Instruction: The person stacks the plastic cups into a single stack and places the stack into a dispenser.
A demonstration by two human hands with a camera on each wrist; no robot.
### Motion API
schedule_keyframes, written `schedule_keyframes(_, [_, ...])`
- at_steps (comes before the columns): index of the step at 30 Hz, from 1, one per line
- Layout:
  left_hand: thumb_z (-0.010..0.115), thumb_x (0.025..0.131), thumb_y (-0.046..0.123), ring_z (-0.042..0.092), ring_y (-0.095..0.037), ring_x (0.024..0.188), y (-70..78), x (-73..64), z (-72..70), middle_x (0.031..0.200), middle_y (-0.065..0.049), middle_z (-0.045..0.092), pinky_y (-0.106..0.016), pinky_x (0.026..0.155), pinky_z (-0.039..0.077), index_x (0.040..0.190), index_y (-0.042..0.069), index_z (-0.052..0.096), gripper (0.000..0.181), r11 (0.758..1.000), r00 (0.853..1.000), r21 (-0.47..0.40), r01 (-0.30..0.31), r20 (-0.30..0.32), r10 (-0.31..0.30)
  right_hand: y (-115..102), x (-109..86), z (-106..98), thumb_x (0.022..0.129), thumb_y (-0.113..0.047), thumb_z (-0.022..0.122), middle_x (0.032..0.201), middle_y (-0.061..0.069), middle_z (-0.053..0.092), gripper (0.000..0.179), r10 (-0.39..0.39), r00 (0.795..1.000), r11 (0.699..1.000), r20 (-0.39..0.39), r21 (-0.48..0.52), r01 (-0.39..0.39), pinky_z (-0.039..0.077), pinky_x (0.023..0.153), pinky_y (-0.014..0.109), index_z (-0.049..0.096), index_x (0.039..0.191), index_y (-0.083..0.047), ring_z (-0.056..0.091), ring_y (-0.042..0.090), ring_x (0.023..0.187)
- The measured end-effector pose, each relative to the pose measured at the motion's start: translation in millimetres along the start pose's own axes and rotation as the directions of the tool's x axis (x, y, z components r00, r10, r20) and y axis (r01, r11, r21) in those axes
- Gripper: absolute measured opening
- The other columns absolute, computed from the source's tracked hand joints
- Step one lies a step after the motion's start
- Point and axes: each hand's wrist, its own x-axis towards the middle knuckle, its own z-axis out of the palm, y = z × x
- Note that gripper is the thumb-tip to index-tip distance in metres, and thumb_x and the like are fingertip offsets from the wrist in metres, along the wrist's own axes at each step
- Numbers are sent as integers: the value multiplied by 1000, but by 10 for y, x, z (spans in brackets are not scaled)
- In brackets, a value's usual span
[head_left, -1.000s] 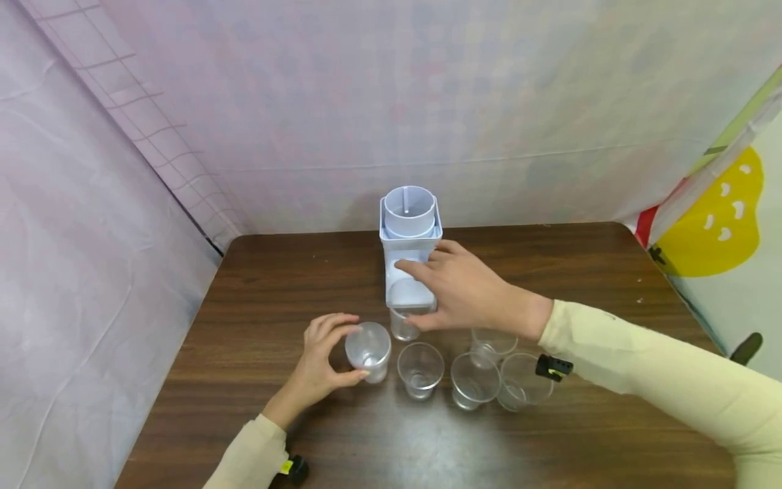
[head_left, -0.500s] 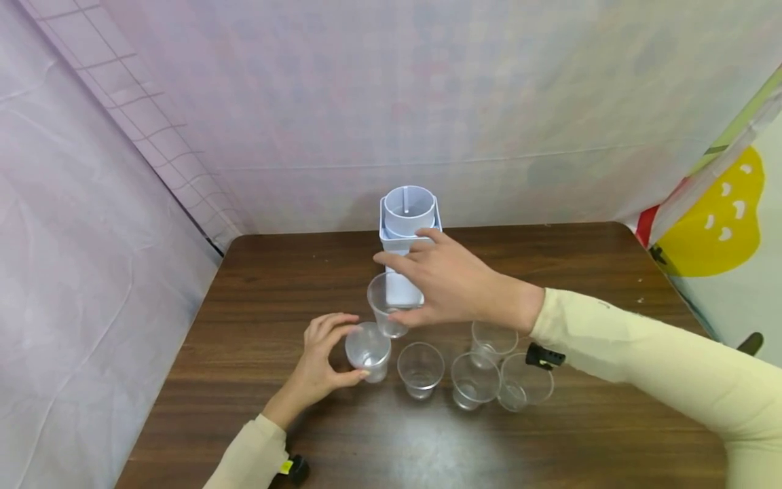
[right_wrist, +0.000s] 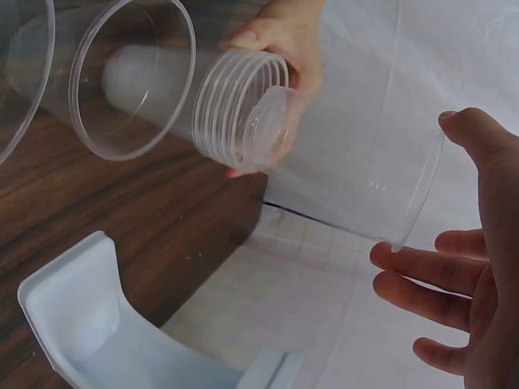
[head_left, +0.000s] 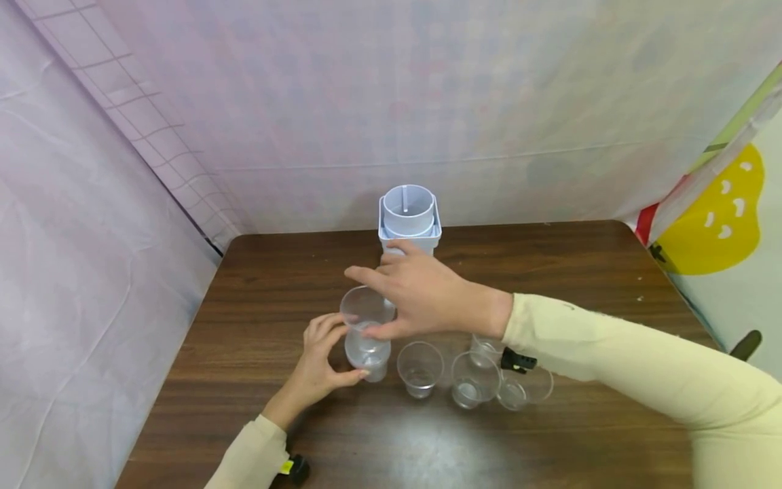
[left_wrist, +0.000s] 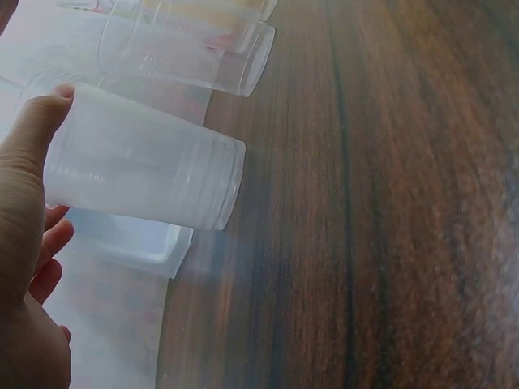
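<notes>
My left hand (head_left: 320, 356) grips a stack of nested clear plastic cups (head_left: 374, 367) that stands upright on the table, thumb on one side and fingers on the other. Several rims lie close together in the right wrist view. My right hand (head_left: 421, 288) holds a single clear plastic cup (right_wrist: 357, 170) by its rim, between thumb and fingertips. This cup is right over the stack, with its base at the stack's mouth; how far in it sits, I cannot tell. Another clear cup (head_left: 419, 370) stands just right of the stack.
Several more clear cups (head_left: 467, 394) stand to the right, partly under my right forearm. Behind the hands is a white plastic stand with a round cylinder on top (head_left: 409, 221), its lower part covered by my right hand. The wooden table (head_left: 275, 285) ends at a cloth backdrop.
My right hand has carried its cup left from in front of the white stand to over the stack. My left hand and the stack have stayed in place.
</notes>
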Motion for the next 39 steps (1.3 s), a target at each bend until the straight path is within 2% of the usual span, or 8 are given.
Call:
schedule_keyframes(5, [88, 67, 33, 37, -25, 126, -1, 2, 7, 138, -2, 53, -52, 101, 27, 122, 16, 63, 63, 1000, 1000, -12, -11, 4, 11, -41, -1, 80, 81, -70, 62, 94, -3, 76, 80, -11, 1000, 1000, 25, 12, 10, 40, 111, 49, 53, 138, -15, 66, 21, 93])
schedule_keyframes(12, [86, 69, 36, 36, -26, 127, -2, -5, 6, 139, -3, 52, -54, 102, 26, 126, 18, 61, 65, 1000, 1000, -21, 10, 17, -9, -80, -31, 251, 81, -70, 61, 98, -3, 77, 79, -42, 998, 999, 47, -5, 42, 41, 110, 47, 54, 137, -15, 67, 20, 93])
schedule_keyframes(17, [86, 70, 40, 36, -27, 128, -1, -3, 3, 138, -5, 53, -53, 103, 26, 128, 15, 61, 67, 1000, 1000, -22, 11, 14, -10, -98, -64, 362, 80, -70, 62, 99, -4, 77, 78, -41, 998, 999, 53, -20, 42, 42, 109, 47, 55, 135, -15, 67, 19, 91])
schedule_keyframes(21, [87, 68, 36, 38, -29, 126, 1, -5, 7, 136, -7, 54, -52, 102, 28, 126, 13, 61, 68, 1000, 1000, -13, 3, -3, -3, -106, -86, 438, 80, -71, 61, 99, -5, 76, 78, -44, 997, 999, 67, -25, 46, 43, 108, 46, 55, 135, -15, 66, 18, 91])
schedule_keyframes(39, [87, 68, 33, 37, -27, 127, 7, -41, 22, 138, -5, 53, -53, 101, 29, 126, 14, 62, 67, 998, 998, -38, 57, -2, -57, -164, -115, 658, 81, -71, 63, 105, -4, 75, 79, -44, 990, 999, 135, 20, 42, 42, 109, 45, 53, 136, -15, 67, 18, 97])
